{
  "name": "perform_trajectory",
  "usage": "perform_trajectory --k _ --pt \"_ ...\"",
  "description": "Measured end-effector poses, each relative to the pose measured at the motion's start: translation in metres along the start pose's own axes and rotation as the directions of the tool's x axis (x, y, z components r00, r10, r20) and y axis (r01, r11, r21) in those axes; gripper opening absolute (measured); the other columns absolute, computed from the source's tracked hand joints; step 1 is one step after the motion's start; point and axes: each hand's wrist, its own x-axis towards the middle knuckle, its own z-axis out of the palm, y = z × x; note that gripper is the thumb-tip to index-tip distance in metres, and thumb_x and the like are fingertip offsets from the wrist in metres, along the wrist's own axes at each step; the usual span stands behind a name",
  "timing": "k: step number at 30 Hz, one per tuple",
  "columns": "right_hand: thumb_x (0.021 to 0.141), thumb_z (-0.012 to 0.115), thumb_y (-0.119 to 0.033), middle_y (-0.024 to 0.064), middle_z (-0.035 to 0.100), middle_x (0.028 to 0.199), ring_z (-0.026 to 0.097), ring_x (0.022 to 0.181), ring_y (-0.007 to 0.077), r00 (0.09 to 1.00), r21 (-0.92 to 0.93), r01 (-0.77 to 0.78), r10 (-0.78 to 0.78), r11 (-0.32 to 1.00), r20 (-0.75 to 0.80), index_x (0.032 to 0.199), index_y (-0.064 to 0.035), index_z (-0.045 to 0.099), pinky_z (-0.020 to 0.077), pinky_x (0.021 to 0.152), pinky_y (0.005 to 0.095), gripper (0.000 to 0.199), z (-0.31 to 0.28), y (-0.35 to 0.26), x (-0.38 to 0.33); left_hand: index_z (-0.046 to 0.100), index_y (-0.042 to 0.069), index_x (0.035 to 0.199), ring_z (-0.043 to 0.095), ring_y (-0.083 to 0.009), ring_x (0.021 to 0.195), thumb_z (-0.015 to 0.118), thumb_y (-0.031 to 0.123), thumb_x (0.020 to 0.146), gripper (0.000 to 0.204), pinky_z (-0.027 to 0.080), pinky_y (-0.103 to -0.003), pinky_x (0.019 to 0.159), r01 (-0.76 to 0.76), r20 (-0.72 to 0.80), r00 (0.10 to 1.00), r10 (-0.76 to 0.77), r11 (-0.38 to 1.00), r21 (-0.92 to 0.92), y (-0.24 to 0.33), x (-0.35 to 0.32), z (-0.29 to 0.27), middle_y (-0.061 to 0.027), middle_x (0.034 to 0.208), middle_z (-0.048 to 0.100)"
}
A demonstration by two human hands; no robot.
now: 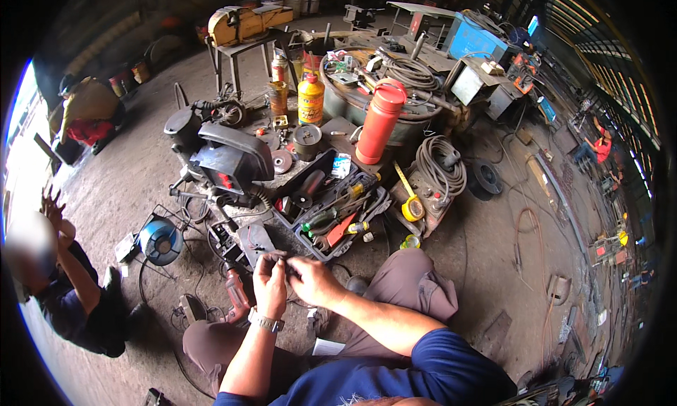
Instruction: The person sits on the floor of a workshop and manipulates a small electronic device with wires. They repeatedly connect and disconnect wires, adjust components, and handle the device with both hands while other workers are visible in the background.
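My left hand (270, 285), with a watch (266, 323) on its wrist, is closed and raised over my lap. Close beside it, my right hand (312, 282) is closed too, fingers pinched toward the left fingertips. Something small and dark (278, 255) shows at the fingertips; its kind is too small to tell. Just beyond the hands lies a grey plate-like piece (255, 242). A red power drill (238, 298) rests by my left knee. Ahead stands an open toolbox (326, 254) holding screwdrivers, pliers and other hand tools.
A yellow tape measure (412, 208), red flask (381, 122), yellow bottle (310, 101) and coiled cable (438, 165) stand ahead. A wire spool (160, 241) and a black machine (233, 156) are at left. One person (77, 293) sits at left; another (92, 113) crouches farther back.
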Motion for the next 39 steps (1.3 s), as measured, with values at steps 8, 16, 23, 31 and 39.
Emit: perform_trajectory --k 8,16,23,31,39 --pt "0.101 0.052 -0.012 -0.0015 0.064 0.076 0.046 0.054 0.0014 0.864 0.452 -0.098 0.301 0.887 -0.404 0.122 -0.0041 0.064 0.0392 0.048 0.0186 0.025 -0.185 -0.026 0.015 0.062 0.004 0.100 0.056 -0.0091 0.086 0.057 0.008 0.096 0.008 0.045 -0.026 0.079 -0.037 -0.113 0.993 0.044 0.997 0.066 0.002 0.000 -0.034 0.0011 0.094 0.064" --pt "0.099 0.048 -0.008 0.0096 0.070 0.087 0.060 0.064 0.0118 0.624 -0.108 -0.719 0.568 0.687 -0.536 0.138 -0.0064 0.054 0.0498 0.064 0.0294 0.040 -0.292 0.217 -0.092 0.059 0.004 0.100 0.050 -0.0058 0.085 0.058 0.004 0.096 0.005 0.041 -0.023 0.077 -0.089 0.011 0.996 0.089 0.988 0.126 0.000 -0.005 -0.019 0.0023 0.095 0.058" --pt "0.087 0.051 -0.012 0.0260 0.064 0.118 0.062 0.110 0.0408 0.645 -0.486 -0.764 0.492 0.424 -0.585 0.144 -0.0169 0.049 0.0492 0.095 0.0449 0.056 -0.305 0.282 -0.077 0.058 0.003 0.101 0.053 -0.0068 0.087 0.056 0.001 0.096 0.006 0.042 -0.024 0.080 -0.042 0.012 0.999 0.040 0.974 0.223 -0.017 -0.004 -0.041 0.0006 0.097 0.061" --pt "0.087 0.067 -0.033 0.0261 0.068 0.103 0.062 0.106 0.0473 0.697 -0.544 -0.715 0.504 0.439 -0.509 0.121 -0.0045 0.063 0.0488 0.093 0.0498 0.045 -0.272 0.262 -0.062 0.057 0.003 0.096 0.051 -0.0069 0.082 0.059 0.002 0.094 0.002 0.044 -0.024 0.074 -0.055 -0.056 0.996 0.072 0.964 0.260 -0.024 0.000 -0.041 0.0003 0.087 0.057" --pt "0.097 0.061 -0.009 -0.0040 0.059 0.079 0.047 0.060 0.0000 0.931 0.192 -0.205 0.252 0.960 -0.264 0.116 -0.0048 0.065 0.0366 0.052 0.0171 0.020 -0.227 0.029 0.032 0.052 0.006 0.093 0.047 -0.0051 0.075 0.064 0.006 0.094 0.012 0.042 -0.024 0.067 -0.109 -0.018 0.993 0.113 0.984 0.143 -0.005 0.007 -0.018 0.0039 0.080 0.051"
